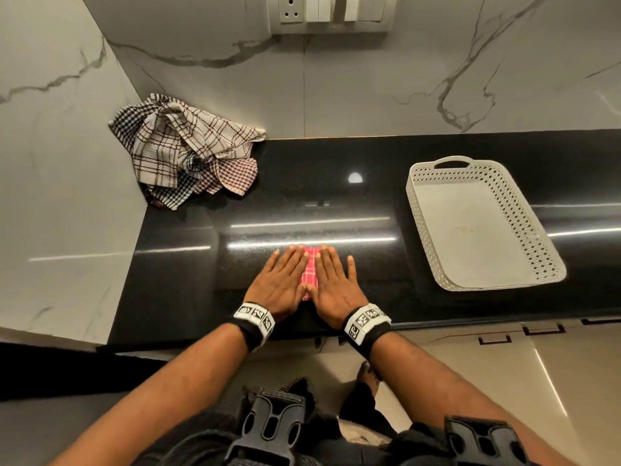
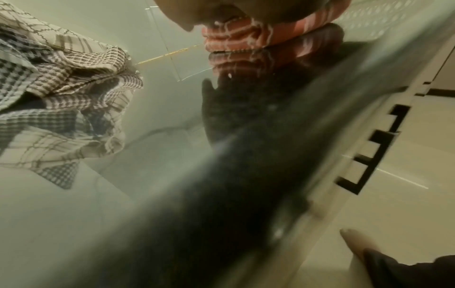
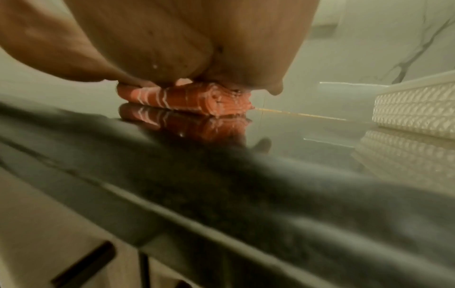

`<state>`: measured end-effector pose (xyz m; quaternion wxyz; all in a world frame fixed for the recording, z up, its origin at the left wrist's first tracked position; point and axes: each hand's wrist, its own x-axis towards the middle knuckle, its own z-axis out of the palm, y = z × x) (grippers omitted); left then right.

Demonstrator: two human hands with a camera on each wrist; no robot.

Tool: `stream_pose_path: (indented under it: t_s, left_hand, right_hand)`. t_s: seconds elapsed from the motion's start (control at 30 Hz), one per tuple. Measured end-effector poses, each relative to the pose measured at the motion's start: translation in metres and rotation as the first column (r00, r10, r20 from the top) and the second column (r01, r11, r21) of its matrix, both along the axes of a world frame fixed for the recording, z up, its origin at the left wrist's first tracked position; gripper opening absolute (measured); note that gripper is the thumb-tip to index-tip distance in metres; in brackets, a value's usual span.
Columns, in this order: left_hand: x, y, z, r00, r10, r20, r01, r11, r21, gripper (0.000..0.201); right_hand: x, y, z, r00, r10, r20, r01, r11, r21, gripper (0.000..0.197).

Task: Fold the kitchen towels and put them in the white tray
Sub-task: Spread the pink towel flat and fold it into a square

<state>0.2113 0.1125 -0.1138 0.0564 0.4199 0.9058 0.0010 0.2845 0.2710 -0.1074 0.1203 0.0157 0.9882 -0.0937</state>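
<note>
Both hands lie flat, side by side, on a small red-and-white checked kitchen towel (image 1: 309, 271) that is already folded into a narrow, thick pad at lower centre of the head view, near the front edge of the glossy black stone worktop (image 1: 302, 196). The left hand (image 1: 281, 283) covers the pad's left part and the right hand (image 1: 333, 288) its right part; the fingers of both are straight and spread, pressing down and gripping nothing. Only a strip of red cloth shows between them. In the right wrist view the folded towel (image 3: 187, 97) shows several stacked layers under the palm, mirrored in the worktop.

The step in hand looks like the last pressing of the fold, flattening the pad so that it keeps its shape.

The white perforated plastic tray with a loop handle (image 1: 524, 210) sits at the right of the head view, well apart from the hands, and nothing lies in it. A crumpled heap of brown, black and beige checked kitchen towels (image 1: 181, 153) waits at upper left, in the corner against the grey marble wall.

The next move likely calls for taking hold of the pad across all its layers, so that it does not fall open, lifting it, carrying it rightward and laying it flat in the tray. After that the heap remains to be folded, one towel at a time.
</note>
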Motion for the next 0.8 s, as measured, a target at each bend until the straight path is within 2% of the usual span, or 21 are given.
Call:
stream_pose_path:
  t_s: [0.1,0.17,0.3,0.37,0.43,0.5,0.6,0.67,0.73,0.77,0.8]
  left_hand:
    - [-0.013,0.001,0.001,0.996,-0.007,0.094,0.015,0.997,-0.08,0.076]
    - [-0.017,0.003,0.004,0.99,-0.004,0.138,0.016,0.997,-0.081,0.077]
    - [-0.037,0.011,0.015,0.97,0.044,0.24,-0.051,0.998,0.021,0.065]
    - [-0.048,0.019,0.023,0.938,0.101,0.333,-0.131,0.989,0.069,0.061]
    - [-0.056,0.025,0.027,0.892,0.179,0.415,-0.227,0.971,0.069,0.064]
    - [-0.059,0.029,0.028,0.852,0.25,0.459,-0.295,0.955,0.027,0.067]
    - [-0.06,0.032,0.034,0.802,0.311,0.51,-0.323,0.944,-0.068,0.057]
    - [-0.061,0.032,0.034,0.75,0.31,0.584,-0.284,0.949,-0.138,0.045]
    - [-0.061,0.032,0.034,0.656,0.285,0.699,-0.262,0.954,-0.144,0.045]
    - [-0.06,0.032,0.036,0.598,0.258,0.759,-0.265,0.957,-0.117,0.047]
    - [-0.058,0.035,0.042,0.541,0.205,0.816,-0.27,0.961,-0.062,0.049]
  right_hand:
    - [-0.002,0.009,-0.005,0.997,0.007,0.071,-0.005,0.999,-0.035,0.073]
    - [-0.004,0.008,-0.003,0.994,0.008,0.105,0.0,0.997,-0.078,0.073]
    - [-0.002,0.01,-0.002,0.993,-0.032,0.114,0.051,0.983,-0.174,0.076]
    - [0.008,0.008,0.0,0.987,-0.156,0.029,0.158,0.956,-0.248,0.081]
    - [0.017,0.005,0.0,0.932,-0.358,-0.059,0.329,0.902,-0.278,0.079]
    - [0.021,0.007,-0.002,0.884,-0.465,-0.055,0.434,0.858,-0.274,0.062]
    - [0.021,0.015,-0.006,0.885,-0.465,0.002,0.428,0.814,-0.394,0.032]
    - [0.022,0.021,-0.004,0.894,-0.446,0.036,0.413,0.792,-0.449,0.029]
    - [0.026,0.029,0.003,0.897,-0.438,0.062,0.407,0.762,-0.504,0.032]
    - [0.028,0.034,0.007,0.894,-0.439,0.087,0.41,0.727,-0.551,0.034]
    - [0.031,0.04,0.014,0.886,-0.444,0.133,0.424,0.658,-0.622,0.036]
